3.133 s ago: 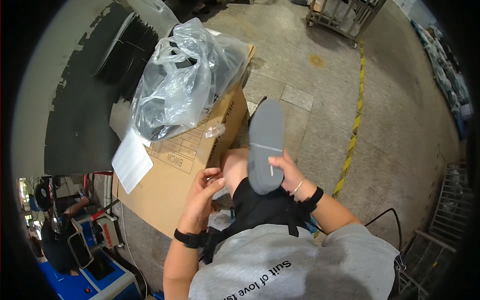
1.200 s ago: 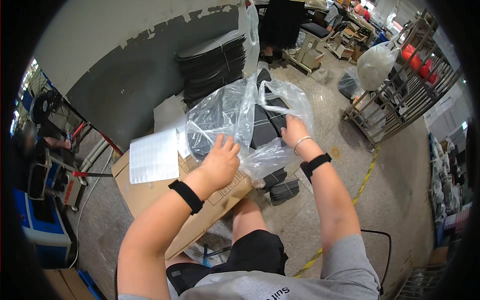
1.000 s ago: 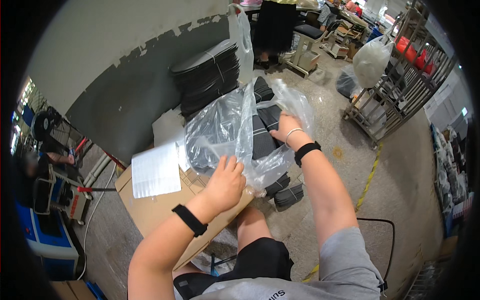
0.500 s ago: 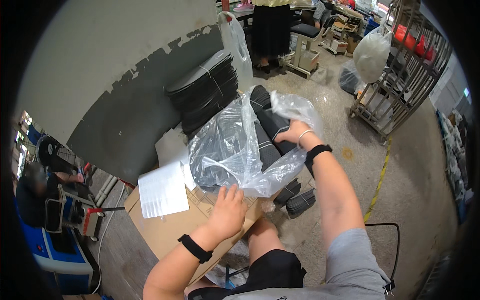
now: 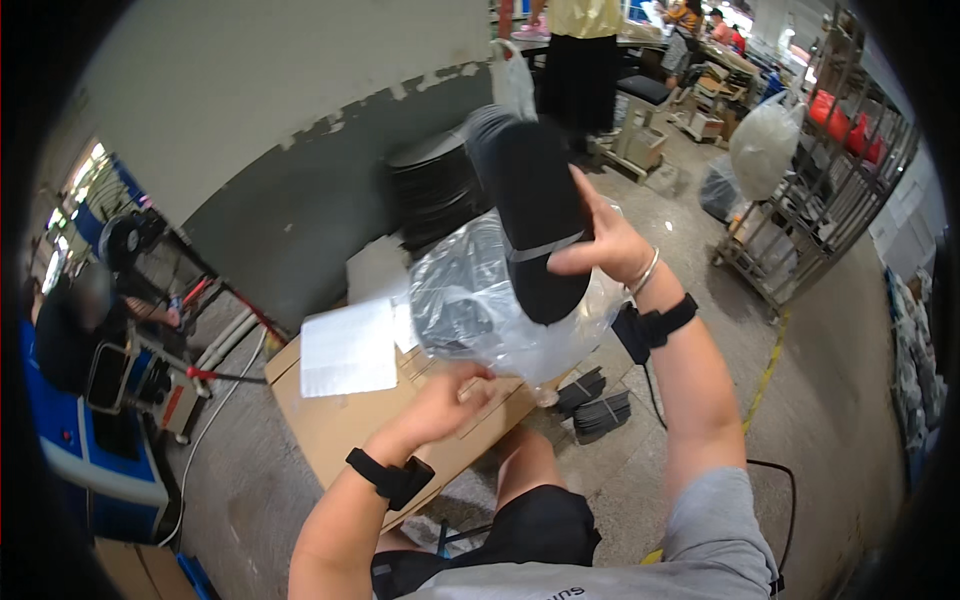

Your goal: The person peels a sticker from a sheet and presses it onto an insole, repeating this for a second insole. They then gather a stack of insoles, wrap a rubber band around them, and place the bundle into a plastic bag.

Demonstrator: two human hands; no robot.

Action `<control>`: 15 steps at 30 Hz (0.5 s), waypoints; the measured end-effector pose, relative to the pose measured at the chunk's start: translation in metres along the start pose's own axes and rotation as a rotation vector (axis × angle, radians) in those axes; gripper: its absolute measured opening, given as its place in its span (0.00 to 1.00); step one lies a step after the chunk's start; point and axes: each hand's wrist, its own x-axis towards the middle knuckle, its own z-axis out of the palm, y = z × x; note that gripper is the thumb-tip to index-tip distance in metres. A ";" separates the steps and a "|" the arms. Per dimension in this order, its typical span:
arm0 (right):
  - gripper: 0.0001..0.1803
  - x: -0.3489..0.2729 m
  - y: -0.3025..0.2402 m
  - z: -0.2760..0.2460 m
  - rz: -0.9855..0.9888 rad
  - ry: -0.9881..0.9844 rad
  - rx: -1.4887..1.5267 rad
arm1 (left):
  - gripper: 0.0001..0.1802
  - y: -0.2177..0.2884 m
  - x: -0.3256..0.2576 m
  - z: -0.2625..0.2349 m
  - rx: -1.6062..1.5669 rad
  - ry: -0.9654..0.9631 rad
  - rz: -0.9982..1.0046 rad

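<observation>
My right hand [image 5: 618, 248] grips a banded bundle of black insoles [image 5: 537, 185], raised and tilted above a clear plastic bag [image 5: 452, 290]. Its thumb presses near the pale band, and the other fingers go round the far side. The bag sits crumpled at the far end of a cardboard box [image 5: 335, 435]; the lifted bundle hides part of it. Over the box, close to the bag's near edge, my left hand [image 5: 445, 402] has loosely bent, slightly blurred fingers apart, with nothing seen in them. A white paper sheet [image 5: 350, 350] lies to its left.
Against the wall stands a stack of dark sheets [image 5: 435, 195]. Small dark bundles [image 5: 600, 415] lie on the floor right of the box. A metal rack cart [image 5: 800, 235] with hanging bags stands at the right. Ahead is a person in a black skirt [image 5: 580, 85]; blue machinery [image 5: 120, 450] stands left.
My right hand has lifted the insole bundle up out of the bag, and the bag has slumped. My left hand has come off the bag's edge, its fingers now more bent. The view has shifted slightly.
</observation>
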 end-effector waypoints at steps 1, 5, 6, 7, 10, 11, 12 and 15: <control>0.61 0.003 -0.014 0.020 -0.153 -0.125 -0.201 | 0.17 0.003 -0.012 -0.010 -0.617 0.013 -0.213; 0.56 -0.006 -0.042 0.108 -0.439 -0.458 -0.642 | 0.48 0.004 -0.065 -0.040 -1.387 -0.045 0.071; 0.54 -0.011 -0.049 0.128 -0.444 -0.566 -0.776 | 0.54 0.025 -0.081 -0.040 -1.220 0.221 0.040; 0.51 -0.017 -0.043 0.149 -0.513 -0.628 -0.888 | 0.64 -0.007 -0.094 -0.041 -1.437 0.103 0.004; 0.45 -0.033 -0.024 0.188 -0.710 -0.683 -1.001 | 0.63 -0.033 -0.143 -0.024 -1.527 0.117 -0.022; 0.45 -0.037 -0.018 0.199 -0.718 -0.702 -0.984 | 0.58 -0.036 -0.158 -0.025 -1.541 0.090 0.048; 0.44 -0.041 -0.013 0.207 -0.732 -0.687 -1.024 | 0.58 -0.045 -0.173 -0.018 -1.549 0.112 0.050; 0.42 -0.057 0.002 0.230 -0.617 -0.675 -0.959 | 0.47 -0.076 -0.205 0.006 -1.710 0.259 0.020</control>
